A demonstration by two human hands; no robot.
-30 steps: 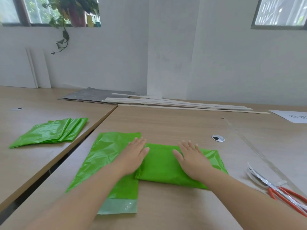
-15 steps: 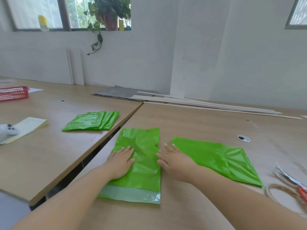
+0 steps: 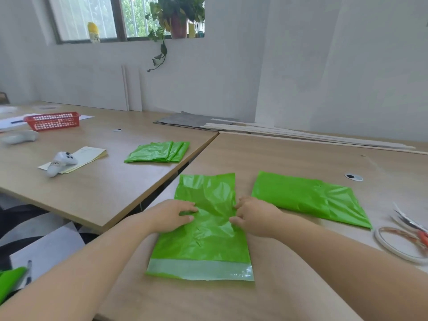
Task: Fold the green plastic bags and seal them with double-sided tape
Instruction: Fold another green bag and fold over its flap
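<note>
1. At the far left, on the left-hand table (image 3: 97,195), we see a red basket (image 3: 53,121). Nearer to us, a white controller (image 3: 60,163) lies on a yellowish notepad (image 3: 89,154).
2. Further right on that table, near its right edge, a stack of folded green bags (image 3: 159,152) lies flat, well apart from the hands.
3. The left hand (image 3: 171,215) rests on the left side of the green plastic bag (image 3: 208,237). Its thumb and curled fingers pinch a wrinkle of the plastic.
4. That bag lies flat on the near table (image 3: 289,163), between the two hands. It runs lengthwise away from us, and its pale flap (image 3: 199,269) is at the near end. The plastic is crumpled where the hands meet it.
5. The right hand (image 3: 254,216) is at the bag's right edge, level with the left hand. Its fingers are curled in and grip the plastic there.
6. Just beside the right hand, a folded green bag (image 3: 308,198) lies flat on the same table. It is apart from the bag being handled.
7. Beyond it we see a round cable grommet (image 3: 353,176) set into the tabletop.
8. At the far right edge a tape roll (image 3: 398,245) lies flat. Scissors with red handles (image 3: 414,228) are touching or overlapping it; we cannot tell which.
</note>
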